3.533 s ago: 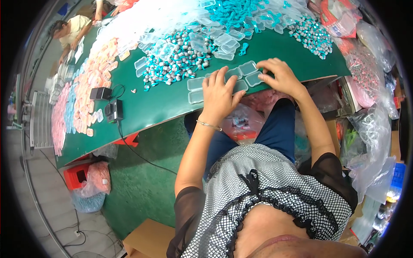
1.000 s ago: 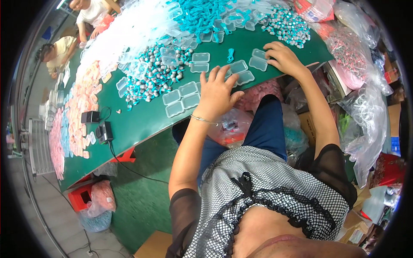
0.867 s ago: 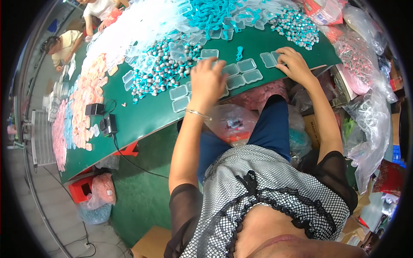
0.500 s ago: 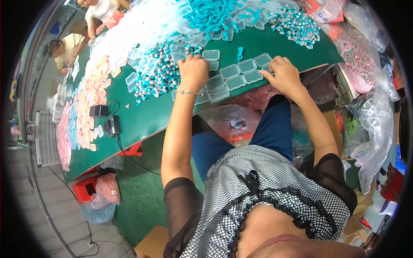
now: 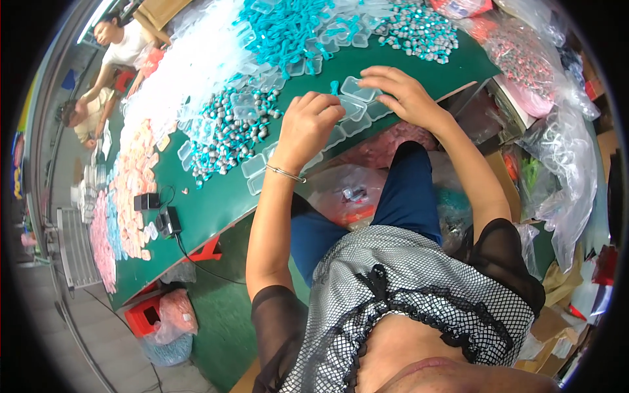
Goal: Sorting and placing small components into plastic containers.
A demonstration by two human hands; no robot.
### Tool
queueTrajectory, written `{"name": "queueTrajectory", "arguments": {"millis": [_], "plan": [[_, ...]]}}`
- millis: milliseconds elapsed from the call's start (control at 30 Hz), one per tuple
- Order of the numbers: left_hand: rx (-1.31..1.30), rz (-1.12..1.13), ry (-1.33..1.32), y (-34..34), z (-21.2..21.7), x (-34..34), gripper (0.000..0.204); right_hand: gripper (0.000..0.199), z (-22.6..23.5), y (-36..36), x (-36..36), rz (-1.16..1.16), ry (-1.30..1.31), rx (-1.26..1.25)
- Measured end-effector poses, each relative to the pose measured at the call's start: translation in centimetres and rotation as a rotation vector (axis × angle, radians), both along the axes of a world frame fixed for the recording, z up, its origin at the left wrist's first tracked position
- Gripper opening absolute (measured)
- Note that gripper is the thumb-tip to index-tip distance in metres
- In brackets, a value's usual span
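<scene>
Thin, clear plastic boxes (image 5: 255,166) with rounded corners and shallow rims stand in rows along the near edge of the smooth green tabletop (image 5: 208,202), partly hidden by the left forearm and hand. At the right end of the rows, a clear hinged-looking box (image 5: 354,107) lies between the two hands, one shallow half nearer the table edge and the other beyond it. A small looped bundle of teal cord (image 5: 335,86) lies just beside its far half.

The left hand (image 5: 306,124), above a thin metal bracelet (image 5: 285,174), is at the box's left side. Its fingers are bent inward and drawn close together, with the fingertips near the box; whether they pinch anything cannot be told. The right hand (image 5: 407,97) reaches over from the right with its fingers extended and the thumb well apart from them. The box's far half lies by that gap, though contact is too unclear to tell.

Beyond the left hand is a mound of rounded grey and teal pieces (image 5: 232,124). Farther back lie a tangled heap of teal cords (image 5: 282,33) and a glossy, crumpled spread of translucent plastic (image 5: 190,72).
</scene>
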State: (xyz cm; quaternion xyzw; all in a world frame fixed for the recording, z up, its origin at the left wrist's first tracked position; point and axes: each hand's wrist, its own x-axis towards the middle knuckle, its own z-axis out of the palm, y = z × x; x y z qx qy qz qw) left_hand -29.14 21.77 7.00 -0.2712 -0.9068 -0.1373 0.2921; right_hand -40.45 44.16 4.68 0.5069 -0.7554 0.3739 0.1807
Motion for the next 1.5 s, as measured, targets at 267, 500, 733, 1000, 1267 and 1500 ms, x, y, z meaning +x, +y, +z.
{"name": "queueTrajectory", "arguments": {"millis": [267,500,733,1000,1267,1500], "plan": [[0.108,0.197,-0.159,0.9,-1.7,-0.9,0.060,0.020,-0.1,4.9,-1.6,-0.171,0.325,0.137],[-0.111,0.296,-0.167,4.2,-4.9,-0.6,0.057,0.023,-2.0,4.8,-0.7,-0.261,0.269,0.343],[-0.094,0.354,-0.157,5.6,-6.2,-1.0,0.050,0.033,-4.1,4.5,-2.6,-0.286,-0.002,0.230],[-0.059,0.420,-0.157,4.7,-6.2,0.9,0.048,0.030,-5.6,1.9,-0.3,-0.276,0.025,0.267],[0.029,0.486,-0.173,2.8,-4.0,4.7,0.057,0.029,-5.4,0.0,0.6,-0.257,0.033,0.281],[0.096,0.716,-0.202,-5.4,-4.3,14.3,0.067,0.035,-5.5,0.0,0.8,-0.272,0.046,0.250]]}}
